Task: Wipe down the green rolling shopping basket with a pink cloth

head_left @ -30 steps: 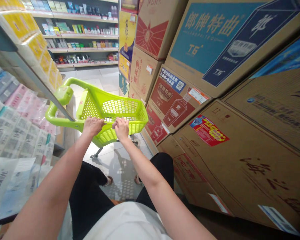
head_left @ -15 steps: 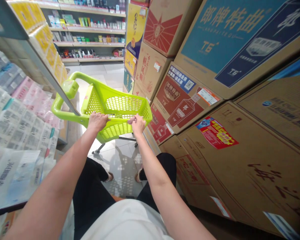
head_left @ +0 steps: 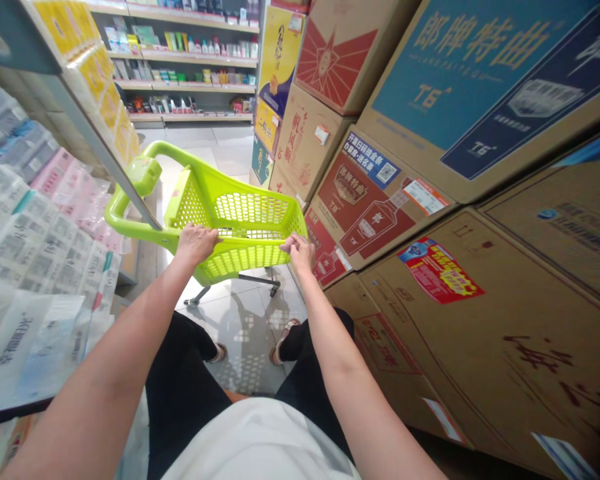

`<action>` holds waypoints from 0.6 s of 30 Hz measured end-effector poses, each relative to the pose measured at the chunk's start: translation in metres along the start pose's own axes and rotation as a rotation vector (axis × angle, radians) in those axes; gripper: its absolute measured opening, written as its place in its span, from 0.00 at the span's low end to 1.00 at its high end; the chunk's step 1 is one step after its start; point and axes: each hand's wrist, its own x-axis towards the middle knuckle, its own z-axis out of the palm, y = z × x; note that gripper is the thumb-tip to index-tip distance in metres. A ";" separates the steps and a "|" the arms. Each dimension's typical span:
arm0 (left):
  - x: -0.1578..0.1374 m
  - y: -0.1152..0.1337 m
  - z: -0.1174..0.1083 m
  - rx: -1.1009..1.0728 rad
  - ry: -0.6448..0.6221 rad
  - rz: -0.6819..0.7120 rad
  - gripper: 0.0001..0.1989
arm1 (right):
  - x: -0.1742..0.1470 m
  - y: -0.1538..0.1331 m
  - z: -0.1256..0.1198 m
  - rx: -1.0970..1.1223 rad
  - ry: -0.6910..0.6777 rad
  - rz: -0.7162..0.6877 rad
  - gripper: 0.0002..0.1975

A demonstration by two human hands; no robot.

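A lime-green shopping cart (head_left: 250, 260) stands side-on in front of me, its perforated basket holding nothing that I can see. My left hand (head_left: 198, 243) is closed over the near rim, close to the handle end. Toward the cart's front end, my right hand (head_left: 300, 251) grips the same rim near its corner, fingers curled over the edge. The cart's handle (head_left: 125, 220) points left, beyond my left hand. Parts of both hands' fingers are hidden behind the rim.
Stacked cardboard cartons (head_left: 430, 320) wall in the right side. Wrapped paper packs (head_left: 45, 253) pile up on the left, beside yellow packs (head_left: 100, 87). A grey post (head_left: 105, 147) slants across the upper left. Shelves of bottles and boxes (head_left: 190, 85) stand at the back.
My right hand has slid along the rim to the right, toward the cart's front corner. My left hand keeps its place, and the cart has barely shifted.
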 end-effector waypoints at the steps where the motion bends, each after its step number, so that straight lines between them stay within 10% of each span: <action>1: 0.001 0.000 0.000 -0.001 -0.002 -0.002 0.20 | 0.000 -0.001 0.000 -0.018 0.018 0.040 0.24; 10: -0.006 0.002 -0.006 -0.018 0.027 -0.004 0.19 | -0.070 -0.067 0.055 0.124 -0.057 -0.276 0.25; 18: -0.015 -0.004 -0.001 -0.085 0.055 -0.002 0.21 | -0.059 0.000 0.030 0.122 0.354 0.138 0.24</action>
